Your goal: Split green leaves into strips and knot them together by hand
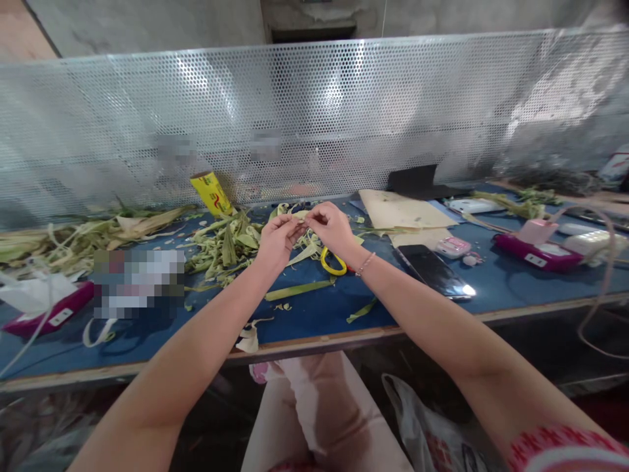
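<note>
Above the middle of the table, my left hand [281,241] and my right hand [330,226] meet fingertip to fingertip. Both are closed in a pinch on a small pale green leaf strip [301,221], mostly covered by the fingers. Loose strips [310,246] hang or lie just behind and below the hands. Beside my left hand is a heap of folded green leaf pieces [226,246]. Yellow-handled scissors [333,262] lie under my right wrist, their blades hidden. A flat green leaf length [299,290] rests on the blue table [314,318].
A perforated metal screen [324,118] closes off the back. Long dry leaves [142,229] and a yellow box [212,193] stand left. On the right are a phone [435,270], card sheets [403,211], a small pink case [453,246] and a magenta power strip [538,252] with cables.
</note>
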{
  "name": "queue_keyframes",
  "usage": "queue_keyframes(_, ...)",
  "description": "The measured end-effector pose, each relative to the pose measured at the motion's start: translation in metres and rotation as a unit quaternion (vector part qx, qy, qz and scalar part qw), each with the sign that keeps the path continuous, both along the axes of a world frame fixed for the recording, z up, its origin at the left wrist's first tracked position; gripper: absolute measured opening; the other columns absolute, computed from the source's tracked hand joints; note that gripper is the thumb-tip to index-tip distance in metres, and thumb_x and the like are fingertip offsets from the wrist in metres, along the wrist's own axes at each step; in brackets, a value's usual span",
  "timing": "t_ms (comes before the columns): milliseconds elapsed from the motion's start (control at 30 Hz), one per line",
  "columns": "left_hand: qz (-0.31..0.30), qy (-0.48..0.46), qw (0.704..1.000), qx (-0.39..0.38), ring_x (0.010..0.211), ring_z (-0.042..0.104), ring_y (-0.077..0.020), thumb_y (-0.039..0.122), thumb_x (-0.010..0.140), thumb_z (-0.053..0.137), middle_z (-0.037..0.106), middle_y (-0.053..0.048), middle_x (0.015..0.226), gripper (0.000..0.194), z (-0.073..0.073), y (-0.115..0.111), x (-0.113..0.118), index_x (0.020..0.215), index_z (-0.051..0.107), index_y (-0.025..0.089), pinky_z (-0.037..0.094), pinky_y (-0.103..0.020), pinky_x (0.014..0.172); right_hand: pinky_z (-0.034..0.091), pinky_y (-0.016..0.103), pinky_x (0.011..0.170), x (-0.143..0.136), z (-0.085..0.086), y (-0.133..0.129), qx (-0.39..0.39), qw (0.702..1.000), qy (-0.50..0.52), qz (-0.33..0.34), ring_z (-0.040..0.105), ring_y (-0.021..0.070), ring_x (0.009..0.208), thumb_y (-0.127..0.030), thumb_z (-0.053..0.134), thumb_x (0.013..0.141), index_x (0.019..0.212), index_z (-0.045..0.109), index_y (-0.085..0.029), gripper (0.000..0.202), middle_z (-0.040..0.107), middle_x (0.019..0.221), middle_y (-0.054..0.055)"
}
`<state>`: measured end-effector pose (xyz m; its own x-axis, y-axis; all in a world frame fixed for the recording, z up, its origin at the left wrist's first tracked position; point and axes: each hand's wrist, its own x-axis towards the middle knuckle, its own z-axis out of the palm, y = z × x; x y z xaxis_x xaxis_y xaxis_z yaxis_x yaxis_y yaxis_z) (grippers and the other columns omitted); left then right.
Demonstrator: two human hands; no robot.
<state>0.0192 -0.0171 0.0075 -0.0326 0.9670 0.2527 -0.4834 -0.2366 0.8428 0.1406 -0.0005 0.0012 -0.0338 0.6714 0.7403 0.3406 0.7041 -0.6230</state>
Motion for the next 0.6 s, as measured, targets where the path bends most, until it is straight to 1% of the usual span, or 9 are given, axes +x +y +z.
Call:
queue_keyframes(133, -0.003, -0.014, 1.000, -0.013, 0.055, 0.060, -0.0082, 0.003, 0.059, 0.062, 0.062, 0.001, 0.055, 0.013, 0.001, -0.001, 0.001, 0.061, 0.055, 0.014, 0.049, -0.024, 0.068, 0.045, 0.028, 0.066, 0.000, -0.002, 0.002, 0.037, 0.999, -0.025, -0.008, 0.050, 0.0127, 0.070, -0.017, 0.053, 0.071, 0.064, 0.054, -0.017, 0.007, 0.052, 0.072, 0.002)
queue_keyframes(200, -0.007, -0.019, 1.000, -0.014, 0.055, 0.060, -0.0079, 0.001, 0.059, 0.061, 0.062, 0.001, 0.055, 0.013, 0.001, 0.000, 0.000, 0.061, 0.056, 0.014, 0.049, -0.023, 0.068, 0.045, 0.029, 0.066, 0.001, -0.004, 0.003, 0.066, 0.996, -0.051, -0.012, 0.050, 0.0132, 0.072, -0.015, 0.051, 0.073, 0.067, 0.054, -0.017, 0.006, 0.051, 0.077, 0.003)
queue_keyframes(267, -0.012, -0.021, 1.000, -0.013, 0.055, 0.059, -0.0076, 0.002, 0.060, 0.061, 0.062, 0.001, 0.056, 0.013, 0.001, 0.000, -0.001, 0.062, 0.057, 0.013, 0.049, -0.023, 0.067, 0.045, 0.031, 0.070, 0.002, -0.004, 0.002, 0.114, 0.989, -0.088, -0.025, 0.050, 0.0147, 0.078, -0.014, 0.050, 0.074, 0.074, 0.056, -0.017, 0.007, 0.051, 0.084, 0.005)
queue_keyframes(400, -0.014, -0.015, 1.000, -0.021, 0.056, 0.059, -0.0065, 0.003, 0.062, 0.061, 0.062, 0.001, 0.059, 0.010, 0.001, 0.000, -0.002, 0.063, 0.060, 0.013, 0.049, -0.020, 0.065, 0.038, 0.038, 0.084, 0.006, -0.004, -0.002, 0.214, 0.956, -0.181, -0.081, 0.046, 0.0187, 0.091, -0.019, 0.048, 0.081, 0.085, 0.060, -0.020, 0.012, 0.051, 0.095, 0.007)
queue_keyframes(500, 0.003, -0.015, 0.999, -0.031, 0.054, 0.058, -0.0058, 0.003, 0.062, 0.061, 0.061, 0.001, 0.057, 0.011, -0.001, 0.001, -0.002, 0.059, 0.059, 0.013, 0.049, -0.020, 0.066, 0.037, 0.037, 0.083, 0.009, -0.004, -0.003, 0.240, 0.932, -0.253, -0.102, 0.044, 0.0188, 0.091, -0.023, 0.042, 0.086, 0.084, 0.061, -0.021, 0.020, 0.052, 0.095, 0.007)
queue_keyframes(600, 0.014, -0.013, 0.999, -0.050, 0.053, 0.057, -0.0066, 0.003, 0.064, 0.059, 0.060, 0.001, 0.056, 0.012, -0.004, 0.002, -0.002, 0.058, 0.058, 0.013, 0.049, -0.022, 0.067, 0.037, 0.034, 0.078, 0.010, -0.006, -0.002, 0.261, 0.905, -0.318, -0.109, 0.042, 0.0189, 0.089, -0.021, 0.041, 0.087, 0.084, 0.061, -0.019, 0.020, 0.054, 0.091, 0.007)
